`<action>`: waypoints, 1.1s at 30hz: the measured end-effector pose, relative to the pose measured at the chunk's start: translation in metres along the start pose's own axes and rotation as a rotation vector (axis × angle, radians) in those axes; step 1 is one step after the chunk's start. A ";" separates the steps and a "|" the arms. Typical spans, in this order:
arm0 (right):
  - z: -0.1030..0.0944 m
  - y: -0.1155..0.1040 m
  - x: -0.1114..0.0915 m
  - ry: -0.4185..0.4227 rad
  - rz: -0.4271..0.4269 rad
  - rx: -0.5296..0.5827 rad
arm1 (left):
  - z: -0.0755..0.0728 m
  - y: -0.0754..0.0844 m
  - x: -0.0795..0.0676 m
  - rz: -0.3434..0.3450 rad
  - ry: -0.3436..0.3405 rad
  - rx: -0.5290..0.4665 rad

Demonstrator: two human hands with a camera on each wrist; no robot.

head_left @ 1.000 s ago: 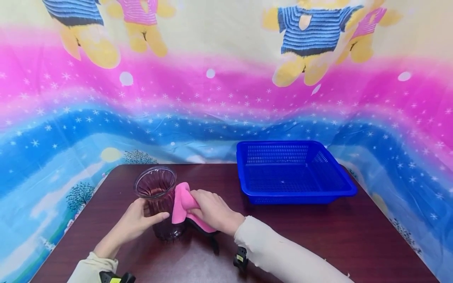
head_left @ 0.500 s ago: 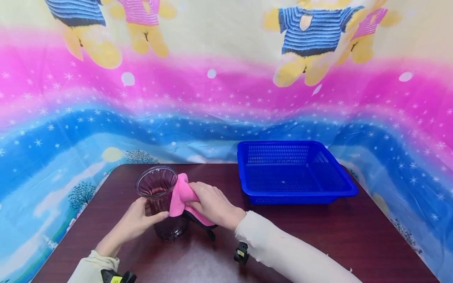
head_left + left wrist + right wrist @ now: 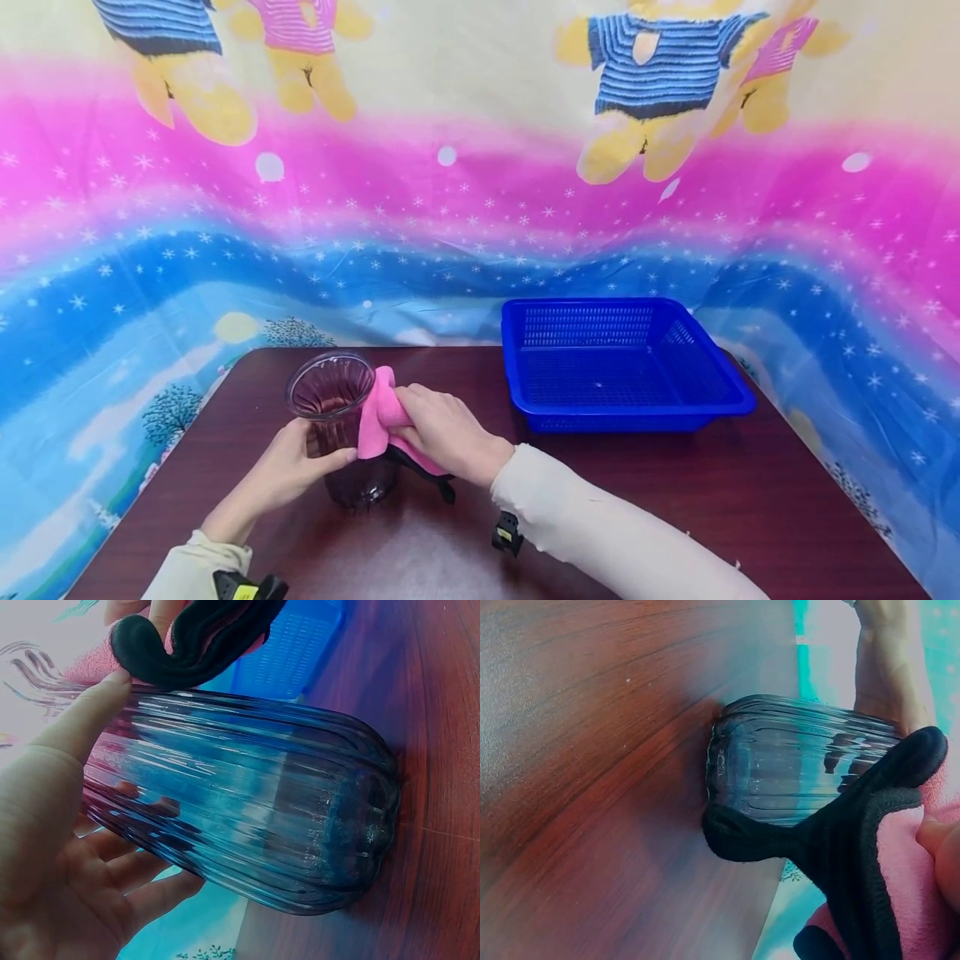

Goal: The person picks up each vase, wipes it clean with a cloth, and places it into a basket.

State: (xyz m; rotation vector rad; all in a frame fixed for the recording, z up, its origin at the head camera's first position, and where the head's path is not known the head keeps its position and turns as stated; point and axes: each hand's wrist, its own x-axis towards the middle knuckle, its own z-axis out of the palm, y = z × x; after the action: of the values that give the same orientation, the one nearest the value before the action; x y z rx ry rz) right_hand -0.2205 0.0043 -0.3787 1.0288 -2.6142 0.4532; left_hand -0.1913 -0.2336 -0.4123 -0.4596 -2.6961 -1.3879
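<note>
A ribbed, purple-tinted glass vase [image 3: 363, 483] with a flared rim stands upright on the table's left half. My left hand [image 3: 292, 467] grips it around the middle, thumb in front and fingers behind, as the left wrist view shows through the glass [image 3: 247, 795]. In my right hand [image 3: 450, 429] is a bunched pink cloth [image 3: 378, 421] with a black edge, pressed against the vase's right side just below the rim. The black edging [image 3: 840, 862] hangs loose beside the glass in the right wrist view. Most right fingertips are hidden by the cloth.
A blue plastic basket [image 3: 630, 410] with perforated sides stands at the back right of the dark wooden table [image 3: 675, 500]. Behind the table hangs a printed curtain [image 3: 420, 208]. Each forearm wears a black strap device [image 3: 507, 533].
The right hand and pink cloth have moved up the vase's right side toward the rim, mostly in the first half second. The left hand and vase stay nearly in place.
</note>
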 end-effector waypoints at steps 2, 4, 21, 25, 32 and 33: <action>0.001 0.000 0.000 0.002 -0.002 -0.012 | 0.000 0.000 0.000 -0.003 0.003 0.017; 0.001 0.000 0.000 0.002 -0.001 -0.022 | 0.000 0.001 0.000 -0.005 0.006 0.031; 0.007 -0.003 -0.003 -0.020 0.034 -0.027 | 0.001 0.001 0.000 0.002 0.011 0.054; 0.008 -0.004 -0.004 -0.020 0.032 -0.035 | 0.001 0.002 -0.001 -0.015 0.013 0.044; 0.012 -0.004 -0.005 -0.037 0.036 -0.050 | 0.000 0.001 -0.001 -0.015 0.017 0.031; 0.012 -0.004 -0.006 -0.042 0.039 -0.049 | 0.000 0.001 -0.001 -0.013 0.015 0.027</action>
State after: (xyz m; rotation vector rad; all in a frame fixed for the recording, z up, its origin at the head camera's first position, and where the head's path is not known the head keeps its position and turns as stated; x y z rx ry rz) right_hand -0.2155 0.0001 -0.3913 0.9839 -2.6727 0.3783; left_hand -0.1901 -0.2331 -0.4122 -0.4288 -2.7063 -1.3511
